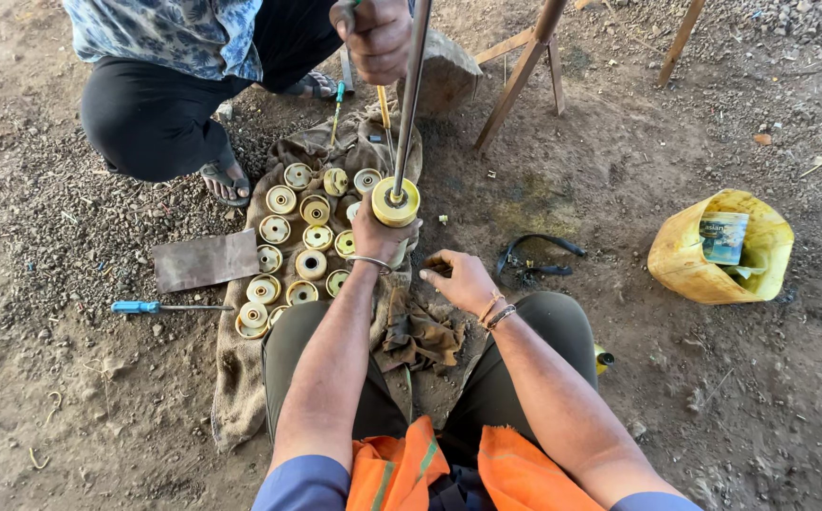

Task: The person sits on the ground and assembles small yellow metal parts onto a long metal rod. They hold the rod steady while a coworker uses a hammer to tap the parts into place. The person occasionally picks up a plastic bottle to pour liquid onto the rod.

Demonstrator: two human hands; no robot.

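Yellow discs beside held bushing

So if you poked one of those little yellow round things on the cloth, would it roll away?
Probably not: each yellow disc lies flat on the brown cloth, so it would likely slide. Stood on its edge, its round rim could roll. They look hard and stiff, not squashy, and seemingly light enough for the left hand to steady one.
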